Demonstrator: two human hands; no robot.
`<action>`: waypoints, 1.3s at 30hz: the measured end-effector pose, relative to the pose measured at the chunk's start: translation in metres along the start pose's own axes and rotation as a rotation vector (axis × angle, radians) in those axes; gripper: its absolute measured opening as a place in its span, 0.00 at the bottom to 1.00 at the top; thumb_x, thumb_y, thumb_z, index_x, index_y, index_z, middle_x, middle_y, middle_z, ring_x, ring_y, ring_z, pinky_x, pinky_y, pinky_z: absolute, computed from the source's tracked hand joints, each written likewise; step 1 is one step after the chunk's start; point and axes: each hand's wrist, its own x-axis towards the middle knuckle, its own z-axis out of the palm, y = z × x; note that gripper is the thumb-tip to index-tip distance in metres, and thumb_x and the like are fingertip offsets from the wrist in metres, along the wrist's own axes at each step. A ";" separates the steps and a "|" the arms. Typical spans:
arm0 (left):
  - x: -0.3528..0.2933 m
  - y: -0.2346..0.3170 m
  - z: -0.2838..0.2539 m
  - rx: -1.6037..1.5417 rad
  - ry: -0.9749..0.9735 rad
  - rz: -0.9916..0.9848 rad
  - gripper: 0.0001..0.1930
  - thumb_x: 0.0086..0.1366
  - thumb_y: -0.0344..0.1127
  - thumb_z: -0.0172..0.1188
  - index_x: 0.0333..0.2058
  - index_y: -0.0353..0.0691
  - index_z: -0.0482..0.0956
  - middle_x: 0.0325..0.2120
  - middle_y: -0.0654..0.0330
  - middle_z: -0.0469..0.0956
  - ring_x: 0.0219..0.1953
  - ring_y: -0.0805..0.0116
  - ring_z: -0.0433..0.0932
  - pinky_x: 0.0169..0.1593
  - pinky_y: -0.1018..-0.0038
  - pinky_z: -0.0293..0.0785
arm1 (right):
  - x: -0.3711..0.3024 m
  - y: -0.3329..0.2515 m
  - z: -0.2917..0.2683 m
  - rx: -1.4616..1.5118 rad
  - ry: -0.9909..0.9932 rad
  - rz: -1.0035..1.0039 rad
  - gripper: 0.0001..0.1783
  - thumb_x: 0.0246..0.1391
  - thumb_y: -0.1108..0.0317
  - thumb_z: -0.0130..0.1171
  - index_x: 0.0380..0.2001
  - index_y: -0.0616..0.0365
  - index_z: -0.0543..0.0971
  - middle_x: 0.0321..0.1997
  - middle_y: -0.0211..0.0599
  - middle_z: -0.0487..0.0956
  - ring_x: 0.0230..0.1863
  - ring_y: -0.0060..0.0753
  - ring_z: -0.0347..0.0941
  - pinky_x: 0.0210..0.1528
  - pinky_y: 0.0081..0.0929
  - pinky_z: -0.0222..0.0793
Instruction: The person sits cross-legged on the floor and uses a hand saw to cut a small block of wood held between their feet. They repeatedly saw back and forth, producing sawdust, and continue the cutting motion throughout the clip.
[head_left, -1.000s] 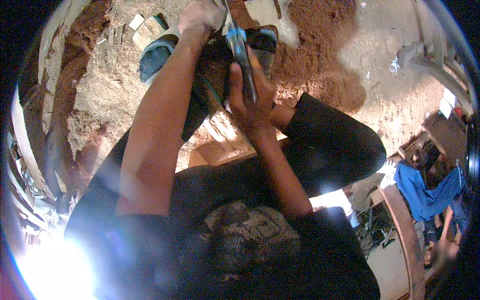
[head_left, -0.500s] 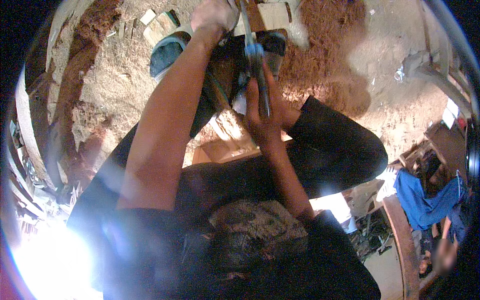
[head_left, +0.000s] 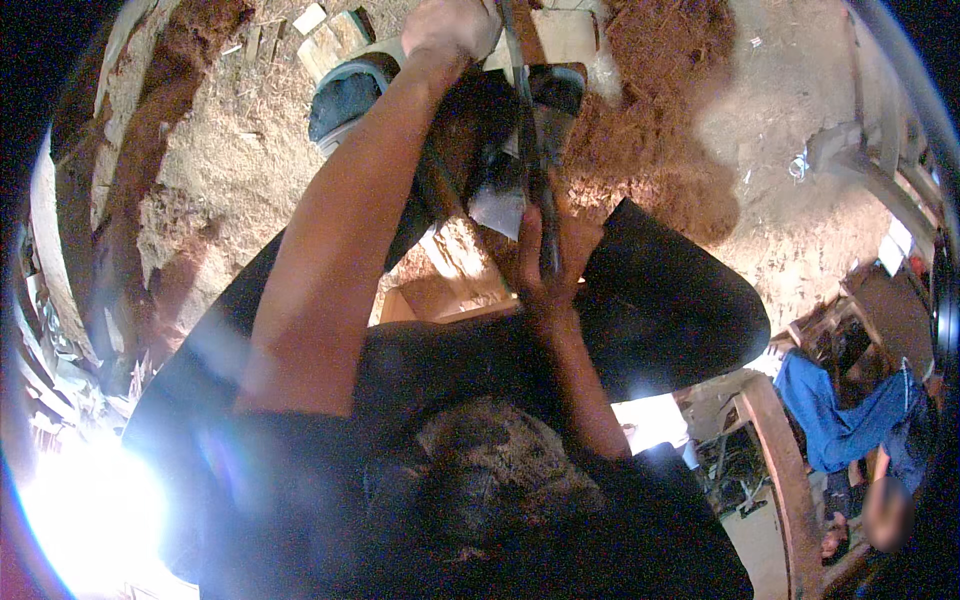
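My right hand (head_left: 550, 245) is closed round the dark handle of a long, narrow-bladed hand tool (head_left: 528, 120). Its blade points away from me, up past the top of the picture; whether its edge is toothed cannot be made out. Beside the blade, at the upper edge, my left hand (head_left: 450, 28) is bent into a fist-like grip, its fingers partly cut off and what they press on hidden. A brown strip of wood (head_left: 526, 35) lies just right of the blade, with a pale wood block (head_left: 566, 35) next to it.
My feet, in dark and grey footwear (head_left: 350, 100), flank the work. Pale wood offcuts (head_left: 330, 45) and reddish sawdust (head_left: 660, 110) cover the ground. Another person in blue clothing (head_left: 850, 410) is at the right, near a wooden frame (head_left: 785, 470). Glare fills the lower left.
My right hand has drawn the tool back toward me and slightly right. My left hand appears slightly farther right, as the whole view has shifted a little.
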 end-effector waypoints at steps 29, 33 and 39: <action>-0.001 0.008 -0.013 -0.070 -0.266 0.019 0.27 0.69 0.51 0.47 0.44 0.29 0.83 0.44 0.36 0.80 0.49 0.42 0.80 0.51 0.55 0.77 | 0.007 0.035 -0.007 0.111 -0.150 0.074 0.21 0.66 0.62 0.56 0.57 0.64 0.76 0.35 0.41 0.81 0.32 0.28 0.72 0.40 0.28 0.72; 0.003 0.002 0.006 -0.112 -0.015 0.000 0.27 0.69 0.48 0.46 0.51 0.28 0.78 0.43 0.36 0.81 0.48 0.41 0.81 0.52 0.55 0.77 | -0.031 0.040 -0.025 -0.162 -0.032 -0.047 0.20 0.66 0.62 0.57 0.57 0.61 0.77 0.33 0.41 0.81 0.31 0.30 0.73 0.39 0.30 0.71; -0.012 0.005 -0.024 -0.149 -0.177 -0.053 0.28 0.70 0.49 0.41 0.49 0.27 0.78 0.42 0.35 0.81 0.48 0.40 0.81 0.52 0.54 0.77 | 0.017 0.002 -0.002 -0.176 -0.054 0.022 0.22 0.65 0.62 0.57 0.57 0.65 0.76 0.35 0.44 0.82 0.32 0.34 0.77 0.42 0.36 0.71</action>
